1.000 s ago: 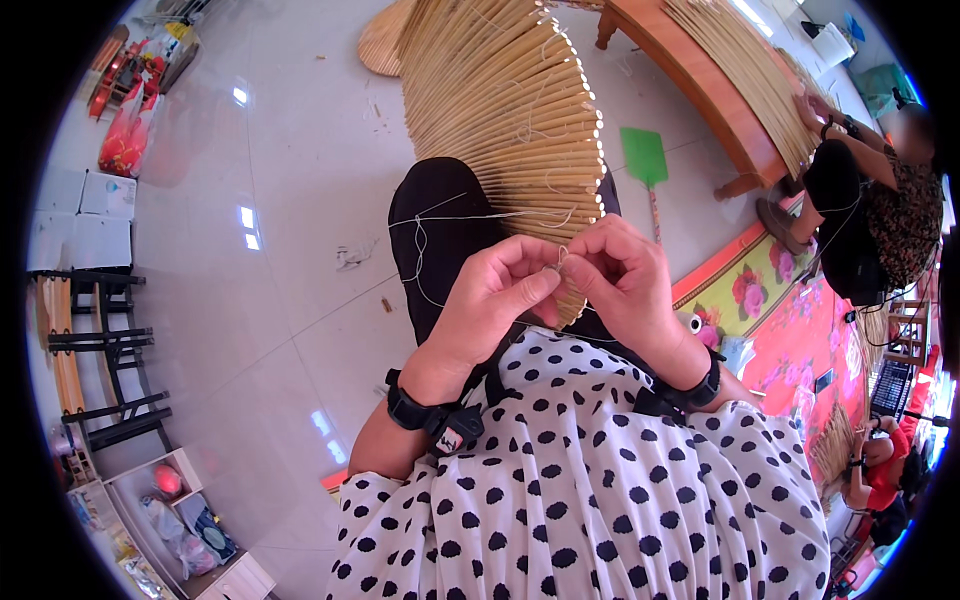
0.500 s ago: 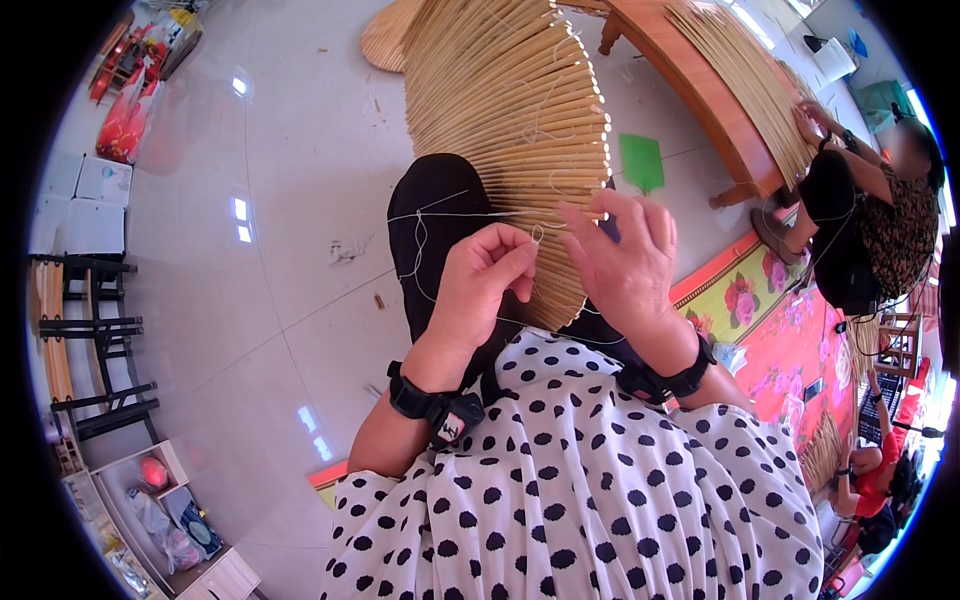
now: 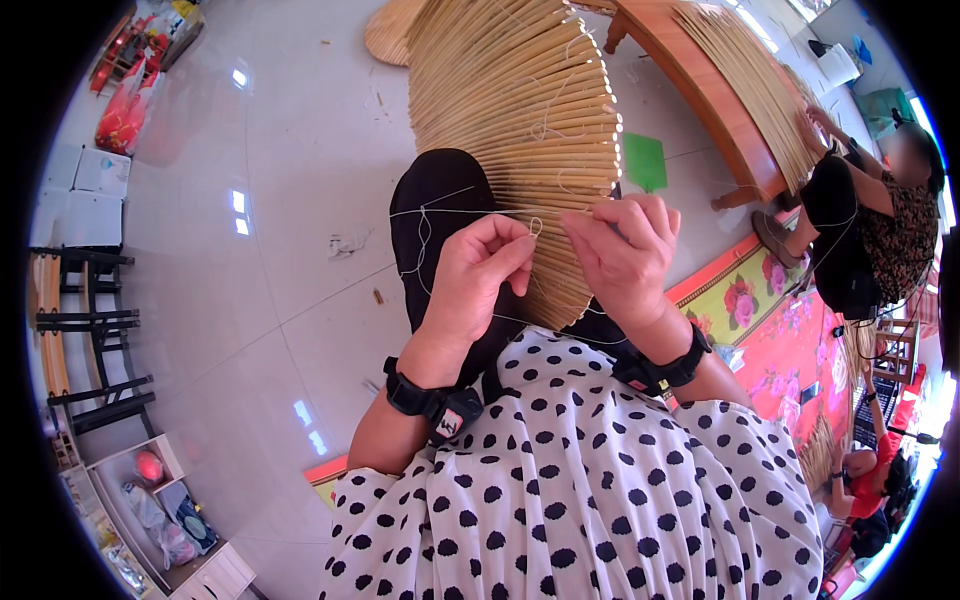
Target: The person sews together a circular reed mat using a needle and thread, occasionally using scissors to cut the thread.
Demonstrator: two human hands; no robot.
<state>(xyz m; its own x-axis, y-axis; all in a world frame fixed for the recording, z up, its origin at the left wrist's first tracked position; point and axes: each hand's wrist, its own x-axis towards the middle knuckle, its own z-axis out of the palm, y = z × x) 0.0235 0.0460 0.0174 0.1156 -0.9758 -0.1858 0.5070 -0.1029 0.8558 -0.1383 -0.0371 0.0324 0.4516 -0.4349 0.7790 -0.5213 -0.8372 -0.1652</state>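
Note:
A curved mat of thin tan stalks (image 3: 510, 105), bound side by side with pale string, rests across my dark-trousered knees. My left hand (image 3: 472, 275) is closed, thumb and forefinger pinching a small loop of white string (image 3: 536, 226) over the stalks. Just to its right, my right hand (image 3: 632, 255) is closed in a pinch on string at the mat's right edge; its fingertips partly cover the grip. One strand runs left across my knee, where a loose twisted length hangs down.
A green plastic piece (image 3: 644, 162) lies on the tiled floor right of the mat. Beyond it a wooden bench (image 3: 705, 95) bears long stalks, with a person seated beside it. A floral mat (image 3: 765, 320) spreads at right. Folded black-framed furniture (image 3: 95, 325) stands at left.
My right hand's fingers have drawn in to a tighter pinch, close to the left hand's loop. The view has shifted slightly, while my left hand keeps its pinch.

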